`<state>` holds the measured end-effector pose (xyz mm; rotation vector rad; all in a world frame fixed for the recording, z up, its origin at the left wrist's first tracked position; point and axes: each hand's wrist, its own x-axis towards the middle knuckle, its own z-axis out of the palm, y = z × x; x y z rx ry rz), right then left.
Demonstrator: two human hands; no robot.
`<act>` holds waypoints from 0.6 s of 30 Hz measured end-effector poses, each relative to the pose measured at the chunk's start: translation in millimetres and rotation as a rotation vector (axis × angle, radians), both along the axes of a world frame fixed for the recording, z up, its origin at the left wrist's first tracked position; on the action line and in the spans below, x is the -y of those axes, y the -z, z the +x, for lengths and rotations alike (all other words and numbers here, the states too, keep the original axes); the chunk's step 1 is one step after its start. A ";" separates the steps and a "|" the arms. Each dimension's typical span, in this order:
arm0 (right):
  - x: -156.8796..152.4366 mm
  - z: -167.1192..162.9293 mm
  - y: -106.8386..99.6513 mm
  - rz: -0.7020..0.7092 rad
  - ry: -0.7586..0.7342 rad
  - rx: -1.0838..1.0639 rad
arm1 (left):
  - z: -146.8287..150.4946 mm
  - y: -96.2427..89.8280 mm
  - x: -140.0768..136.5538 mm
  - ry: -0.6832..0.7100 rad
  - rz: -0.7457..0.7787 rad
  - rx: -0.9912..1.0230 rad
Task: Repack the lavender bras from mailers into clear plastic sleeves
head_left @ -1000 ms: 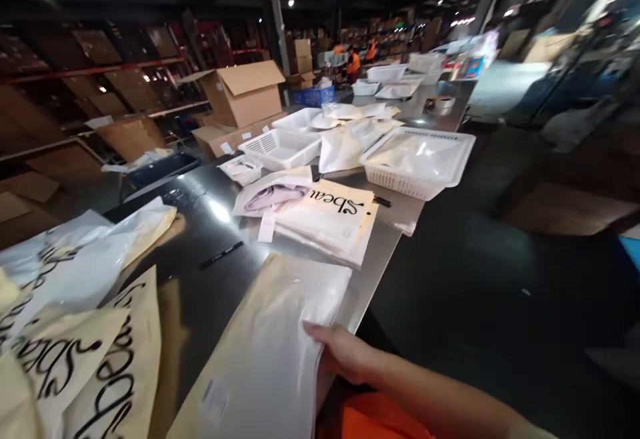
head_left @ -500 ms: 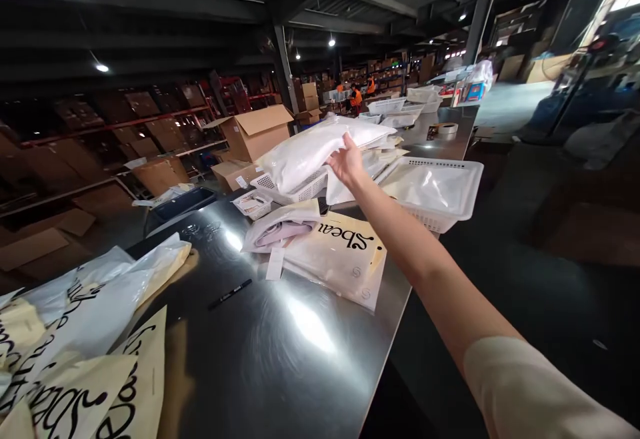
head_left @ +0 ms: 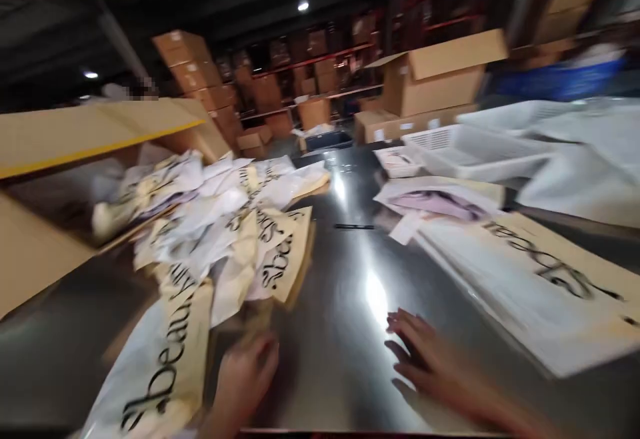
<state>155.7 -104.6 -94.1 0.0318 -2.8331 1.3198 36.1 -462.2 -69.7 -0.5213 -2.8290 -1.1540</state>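
Note:
My right hand [head_left: 425,355] is over the bare metal table [head_left: 330,372], fingers stretched and spread, holding nothing. To its left, my left hand [head_left: 245,379] is smeared by motion; its fingers look bent, but I cannot see whether they grip anything. Nearest to that hand lies a white and cream printed bag [head_left: 170,359], at the front of a heap of similar bags [head_left: 200,219]. On the right, a flat printed bag [head_left: 500,279] lies on the table. Against its far end rests an opened bag [head_left: 440,195] with folded lilac cloth inside and a white tag [head_left: 406,227].
A large carton [head_left: 45,239] lies open at the left, bags spilling from its mouth. A black marker [head_left: 354,227] lies mid-table. White baskets [head_left: 480,149] and a small white tray [head_left: 399,162] stand at the back right, before an open carton [head_left: 440,85].
My view has swung left. My right hand has let go of the large white bag by the baskets and come back over the near table. My left hand has come into view.

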 end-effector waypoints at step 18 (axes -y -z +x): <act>25.3 7.1 54.0 0.057 0.121 -0.207 | -86.9 -169.3 18.2 -0.392 -0.327 -0.470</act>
